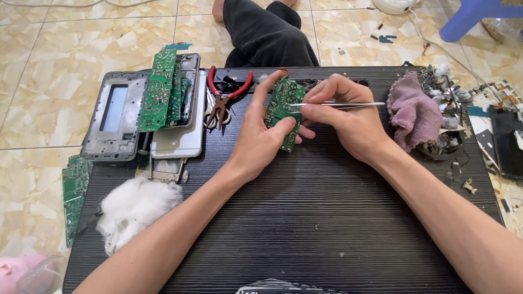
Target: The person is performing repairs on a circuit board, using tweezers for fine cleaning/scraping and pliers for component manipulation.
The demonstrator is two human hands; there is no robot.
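At the centre of a low black table [305,218], a person's left hand [256,139] closes thumb and fingers around a small green circuit board [284,111], propped upright so its face meets the tool. The right hand [348,117] pinches slim metal tweezers [340,104], tips touching the board's upper edge. Red-handled pliers [222,98] lie at ten o'clock beside stacked boards and metal casings [117,117]; a purple cloth [413,111] sits at three o'clock, white cotton wadding [133,207] at eight.

One head-worn view, looking steeply down and close over the black tabletop [305,218], forearms entering from the bottom edge.
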